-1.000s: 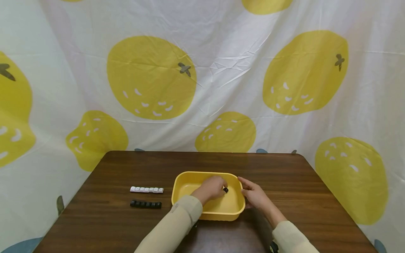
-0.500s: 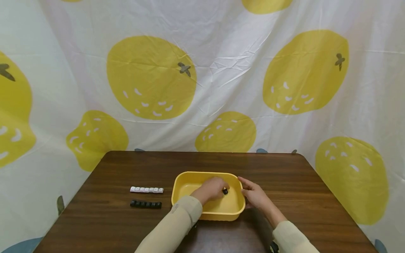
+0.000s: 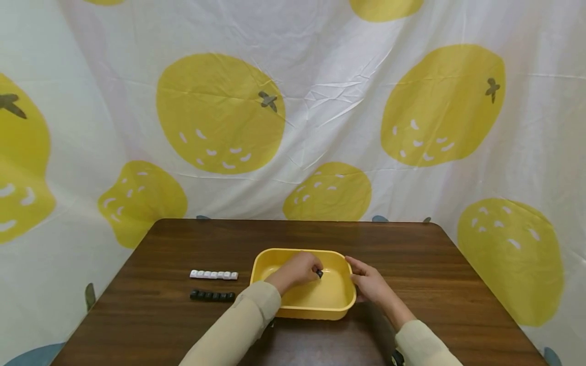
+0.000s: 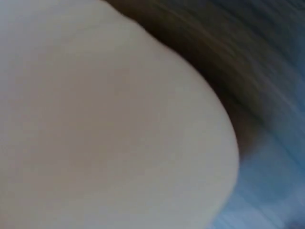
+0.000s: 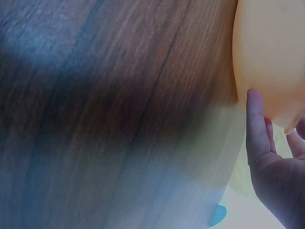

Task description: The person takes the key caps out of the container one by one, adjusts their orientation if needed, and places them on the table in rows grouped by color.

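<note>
In the head view my left hand (image 3: pixel 299 268) is inside the yellow basin (image 3: pixel 316 308), pinching a small black keycap (image 3: pixel 319 273) just above its floor. My right hand (image 3: pixel 370 281) rests against the basin's right wall, its fingers fairly straight. The right wrist view shows the right hand (image 5: pixel 279 174) with fingertips touching the outside of the basin (image 5: pixel 267 57). A pale blurred surface fills most of the left wrist view, and the left hand's fingers cannot be made out there.
Left of the basin, a row of white keycaps (image 3: pixel 213 275) lies on the brown table (image 3: pixel 137 310), with a row of black keycaps (image 3: pixel 212 295) in front of it. A curtain printed with yellow fruit (image 3: pixel 220 112) hangs behind the table.
My left hand has moved a little to the left within the basin, and the black keycap has moved with it. My right hand has stayed against the basin.
</note>
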Demonstrator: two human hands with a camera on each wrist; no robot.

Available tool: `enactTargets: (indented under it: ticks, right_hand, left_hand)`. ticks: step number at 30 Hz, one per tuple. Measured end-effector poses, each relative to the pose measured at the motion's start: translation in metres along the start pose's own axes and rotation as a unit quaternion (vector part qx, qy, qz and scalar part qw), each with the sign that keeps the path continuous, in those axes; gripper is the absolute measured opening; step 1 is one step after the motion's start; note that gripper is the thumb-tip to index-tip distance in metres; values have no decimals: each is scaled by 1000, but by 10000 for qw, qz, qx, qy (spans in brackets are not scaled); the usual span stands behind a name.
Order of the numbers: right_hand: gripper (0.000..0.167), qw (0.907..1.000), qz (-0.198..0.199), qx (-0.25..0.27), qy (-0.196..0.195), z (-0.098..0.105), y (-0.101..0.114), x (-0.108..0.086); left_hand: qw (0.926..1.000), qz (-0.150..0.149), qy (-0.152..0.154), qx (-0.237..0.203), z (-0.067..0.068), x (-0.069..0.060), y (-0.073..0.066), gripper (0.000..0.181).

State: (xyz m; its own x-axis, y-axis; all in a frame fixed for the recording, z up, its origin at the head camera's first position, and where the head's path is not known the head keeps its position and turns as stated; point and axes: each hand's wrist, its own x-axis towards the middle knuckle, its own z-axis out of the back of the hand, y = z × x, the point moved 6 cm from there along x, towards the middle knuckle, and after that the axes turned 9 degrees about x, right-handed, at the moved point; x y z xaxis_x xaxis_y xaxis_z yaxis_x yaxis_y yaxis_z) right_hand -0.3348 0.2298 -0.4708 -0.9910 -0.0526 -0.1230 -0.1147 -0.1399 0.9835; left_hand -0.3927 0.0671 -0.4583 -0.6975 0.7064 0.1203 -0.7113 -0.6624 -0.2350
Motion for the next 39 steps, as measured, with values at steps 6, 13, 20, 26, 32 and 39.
enactTargets:
  ticks: [6, 13, 20, 26, 32, 39]
  right_hand:
    - [53, 10000, 3, -7, -62, 2, -1, 0]
    - [53, 9999, 3, 105, -37, 1, -2, 0]
    - [53, 9999, 36, 150, 70, -1, 2, -2]
    - [53, 9999, -20, 145, 52, -1, 2, -1]
    - [53, 9998, -11, 180, 89, -2, -1, -1]
    - [53, 9998, -2, 175, 55, -1, -2, 0]
  left_hand:
    - [9993, 112, -259, -235, 22, -16, 5, 10]
    - [9966, 226, -508, -614, 34, -39, 22, 11]
    - [9888, 786, -752, -1026, 56, -76, 55, 16]
    - [9721, 1527, -923, -1524, 72, -114, 91, 22]
    - [9580, 2002, -1100, -1736, 82, -158, 123, 27]
    - [9505, 2530, -1153, -1389, 85, -215, 160, 27]
